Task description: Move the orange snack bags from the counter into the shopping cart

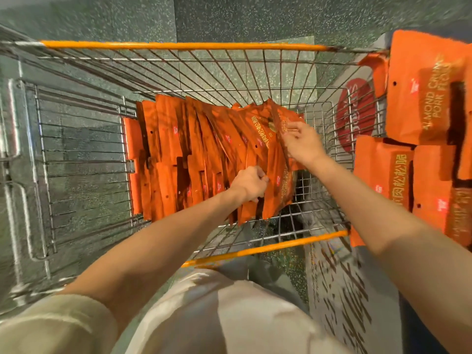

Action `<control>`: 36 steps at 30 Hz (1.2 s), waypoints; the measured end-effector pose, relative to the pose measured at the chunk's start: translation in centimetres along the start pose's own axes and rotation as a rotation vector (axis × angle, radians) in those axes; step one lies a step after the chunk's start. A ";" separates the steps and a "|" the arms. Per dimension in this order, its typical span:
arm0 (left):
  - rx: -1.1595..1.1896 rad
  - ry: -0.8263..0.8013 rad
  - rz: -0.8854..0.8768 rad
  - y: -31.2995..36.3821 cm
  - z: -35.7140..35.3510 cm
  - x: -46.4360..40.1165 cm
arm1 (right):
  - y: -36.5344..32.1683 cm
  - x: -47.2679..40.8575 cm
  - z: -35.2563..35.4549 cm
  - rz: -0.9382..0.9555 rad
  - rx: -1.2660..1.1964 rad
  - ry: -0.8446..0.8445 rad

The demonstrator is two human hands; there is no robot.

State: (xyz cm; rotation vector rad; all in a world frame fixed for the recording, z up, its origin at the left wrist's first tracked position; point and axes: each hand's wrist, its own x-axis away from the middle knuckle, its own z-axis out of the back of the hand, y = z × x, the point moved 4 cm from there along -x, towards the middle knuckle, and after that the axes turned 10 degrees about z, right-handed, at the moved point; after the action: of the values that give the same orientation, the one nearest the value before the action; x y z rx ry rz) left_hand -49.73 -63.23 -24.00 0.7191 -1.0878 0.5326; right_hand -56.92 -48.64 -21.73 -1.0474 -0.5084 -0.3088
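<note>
Both arms reached down into the wire shopping cart (84, 154), whose rim carried orange bars at the far and near edges. Inside it, a row of orange snack bags (184, 154) stood on edge, packed side by side and leaning to the left. The left hand (249, 183) had its fingers curled into the near end of the row, gripping the edges of the bags there. The right hand (302, 145) pinched the top of the rightmost bag (277, 190) between thumb and fingers, that bag touching the rest of the row. More orange bags (424, 98) lay flat on the counter (383, 40) to the right, just beside the cart. The speckled floor (102, 19) showed beyond.
</note>
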 end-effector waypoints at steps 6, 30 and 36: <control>0.021 0.143 -0.105 0.8 1.3 3.7 | -2.5 5.7 2.5 0.058 -0.062 0.082; 0.057 0.331 -0.685 2.3 -7.4 27.4 | -2.5 40.8 12.8 0.391 0.026 0.394; 0.011 0.246 -0.781 6.3 -11.9 30.4 | 1.1 45.2 16.7 0.319 0.040 0.512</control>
State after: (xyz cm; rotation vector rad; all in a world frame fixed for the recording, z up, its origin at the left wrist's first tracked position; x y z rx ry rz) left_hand -35.47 -48.91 2.36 0.9852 -0.5075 -0.0473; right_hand -22.44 -33.62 8.42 -0.9482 0.1129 -0.2679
